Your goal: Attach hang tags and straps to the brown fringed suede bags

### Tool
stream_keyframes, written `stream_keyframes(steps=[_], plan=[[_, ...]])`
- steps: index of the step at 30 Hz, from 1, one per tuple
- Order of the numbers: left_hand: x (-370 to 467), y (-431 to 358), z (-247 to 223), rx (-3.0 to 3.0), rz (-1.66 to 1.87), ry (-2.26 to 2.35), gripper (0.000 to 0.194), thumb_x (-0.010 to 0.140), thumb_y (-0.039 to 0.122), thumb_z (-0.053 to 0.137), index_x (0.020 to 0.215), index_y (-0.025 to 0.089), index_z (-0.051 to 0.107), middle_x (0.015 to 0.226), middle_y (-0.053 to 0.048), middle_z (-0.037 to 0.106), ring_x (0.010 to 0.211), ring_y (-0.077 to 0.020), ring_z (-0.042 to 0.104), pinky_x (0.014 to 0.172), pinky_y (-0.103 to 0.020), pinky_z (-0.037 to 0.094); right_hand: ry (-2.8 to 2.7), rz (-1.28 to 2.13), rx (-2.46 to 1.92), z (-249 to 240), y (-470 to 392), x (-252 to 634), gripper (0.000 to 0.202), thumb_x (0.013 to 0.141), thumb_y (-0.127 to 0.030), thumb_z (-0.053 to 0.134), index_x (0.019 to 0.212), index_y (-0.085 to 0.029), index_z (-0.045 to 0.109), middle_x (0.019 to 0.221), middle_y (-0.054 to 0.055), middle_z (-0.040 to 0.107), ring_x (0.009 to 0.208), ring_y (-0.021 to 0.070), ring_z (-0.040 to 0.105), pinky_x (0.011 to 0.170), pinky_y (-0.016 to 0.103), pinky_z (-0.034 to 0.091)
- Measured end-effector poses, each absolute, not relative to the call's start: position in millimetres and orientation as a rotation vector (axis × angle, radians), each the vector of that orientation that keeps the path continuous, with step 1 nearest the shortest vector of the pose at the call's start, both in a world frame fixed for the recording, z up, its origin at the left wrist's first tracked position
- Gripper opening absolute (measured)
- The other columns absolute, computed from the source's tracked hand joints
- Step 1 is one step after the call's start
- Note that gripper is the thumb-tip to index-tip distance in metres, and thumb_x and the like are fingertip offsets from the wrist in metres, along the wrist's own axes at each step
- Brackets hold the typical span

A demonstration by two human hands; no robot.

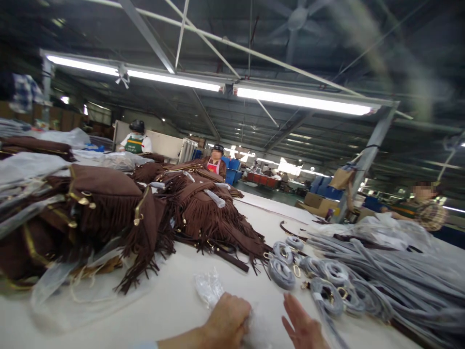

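Head view, sole feed. Left hand (pixel 229 317) curled into a fist; I read it as clenched on crumpled clear plastic (pixel 208 287), which pokes out past the knuckles and shows again, blurred, between both hands. Right hand (pixel 304 322) spread flat, fingers extended, slightly blurred; I make out nothing in it. White table (pixel 178 283) below both. Ahead and left of the fist I log a heap of brown fringed bags (pixel 214 213) with gold-coloured fittings. Just beyond the right hand, coiled grey straps (pixel 310 265); farther right, long grey straps (pixel 399 271) lie in a loose pile.
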State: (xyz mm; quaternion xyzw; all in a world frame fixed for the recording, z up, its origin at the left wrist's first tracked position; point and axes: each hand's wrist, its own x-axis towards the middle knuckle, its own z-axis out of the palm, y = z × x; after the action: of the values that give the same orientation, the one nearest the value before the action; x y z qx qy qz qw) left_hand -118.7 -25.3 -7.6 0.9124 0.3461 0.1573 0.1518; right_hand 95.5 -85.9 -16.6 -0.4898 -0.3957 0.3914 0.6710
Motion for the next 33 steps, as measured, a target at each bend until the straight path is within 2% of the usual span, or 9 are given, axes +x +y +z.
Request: stream_keyframes(steps=[3, 6, 9, 11, 15, 20, 26, 30, 33], plan=[[-123, -34, 3, 2.611, 0.532, 0.999, 0.008, 0.086, 0.012, 0.046, 0.083, 0.019, 0.049, 0.093, -0.005, 0.064, 0.090, -0.0200, 0.056, 0.082, -0.031, 0.038, -0.856, 0.973, -1.051, 3, -108, 76, 0.059, 0.081, -0.072, 0.051, 0.118, -0.030, 0.068, 0.141, 0.005, 0.054, 0.138, 0.0287, 0.037, 0.115, 0.052, 0.029], [-124, -34, 9, 2.597, 0.535, 0.969, 0.010, 0.088, 0.013, 0.044, 0.082, 0.019, 0.049, 0.091, -0.004, 0.064, 0.090, -0.0193, 0.056, 0.081, -0.030, 0.038, -0.957, 0.953, -1.230, 13, -117, 56, 0.066, 0.078, -0.072, 0.057, 0.122, -0.024, 0.066, 0.145, 0.010, 0.050, 0.138, 0.0287, 0.037, 0.117, 0.050, 0.024], [-122, -29, 7, 2.594, 0.494, 0.930, 0.006, 0.088, 0.016, 0.047, 0.083, 0.019, 0.049, 0.092, -0.004, 0.063, 0.092, -0.0202, 0.056, 0.082, -0.030, 0.037, -0.933, 1.017, -1.154, 18, -115, 52, 0.064, 0.082, -0.072, 0.049, 0.127, -0.029, 0.061, 0.146, 0.008, 0.048, 0.138, 0.0267, 0.038, 0.116, 0.050, 0.025], [-122, -28, 5, 2.619, 0.491, 0.917, 0.006, 0.089, 0.017, 0.047, 0.083, 0.019, 0.050, 0.092, -0.004, 0.064, 0.091, -0.0204, 0.056, 0.081, -0.031, 0.037, -0.850, 1.005, -1.020, 21, -114, 59, 0.058, 0.084, -0.072, 0.046, 0.124, -0.033, 0.062, 0.144, 0.005, 0.052, 0.138, 0.0251, 0.039, 0.115, 0.050, 0.026], [-120, -28, 4, 2.652, 0.502, 0.951, 0.011, 0.091, 0.017, 0.043, 0.084, 0.018, 0.051, 0.092, -0.005, 0.064, 0.091, -0.0205, 0.057, 0.081, -0.031, 0.038, -0.765, 0.938, -1.031, 22, -113, 70, 0.058, 0.080, -0.074, 0.050, 0.116, -0.031, 0.067, 0.139, 0.006, 0.057, 0.136, 0.0269, 0.042, 0.115, 0.052, 0.026], [-120, -27, 6, 2.649, 0.484, 0.979, 0.011, 0.092, 0.018, 0.045, 0.084, 0.019, 0.053, 0.089, -0.002, 0.065, 0.090, -0.0195, 0.058, 0.081, -0.030, 0.038, -1.103, 0.969, -1.263, 17, -117, 57, 0.059, 0.082, -0.068, 0.054, 0.126, -0.030, 0.062, 0.144, 0.005, 0.051, 0.140, 0.0253, 0.035, 0.120, 0.049, 0.012], [-123, -25, 7, 2.626, 0.482, 0.981, 0.014, 0.091, 0.016, 0.042, 0.082, 0.018, 0.053, 0.090, -0.005, 0.066, 0.090, -0.0210, 0.059, 0.080, -0.032, 0.040, -0.718, 0.762, -1.048, 23, -116, 74, 0.052, 0.080, -0.073, 0.052, 0.114, -0.037, 0.067, 0.150, -0.004, 0.044, 0.142, 0.0233, 0.031, 0.118, 0.050, 0.019], [-124, -28, 10, 2.644, 0.471, 1.024, 0.014, 0.090, 0.016, 0.042, 0.083, 0.018, 0.054, 0.091, -0.006, 0.066, 0.091, -0.0218, 0.060, 0.083, -0.033, 0.042, -0.864, 1.046, -1.038, 26, -117, 58, 0.058, 0.080, -0.071, 0.054, 0.112, -0.026, 0.070, 0.137, 0.009, 0.058, 0.135, 0.0282, 0.043, 0.117, 0.052, 0.020], [-127, -33, 16, 2.679, 0.416, 0.998, 0.011, 0.087, 0.018, 0.045, 0.089, 0.018, 0.056, 0.096, -0.007, 0.066, 0.095, -0.0228, 0.059, 0.088, -0.035, 0.043, -0.751, 1.011, -0.900, 38, -121, 55, 0.054, 0.082, -0.069, 0.051, 0.108, -0.026, 0.071, 0.128, 0.009, 0.065, 0.130, 0.0274, 0.049, 0.116, 0.051, 0.023]])
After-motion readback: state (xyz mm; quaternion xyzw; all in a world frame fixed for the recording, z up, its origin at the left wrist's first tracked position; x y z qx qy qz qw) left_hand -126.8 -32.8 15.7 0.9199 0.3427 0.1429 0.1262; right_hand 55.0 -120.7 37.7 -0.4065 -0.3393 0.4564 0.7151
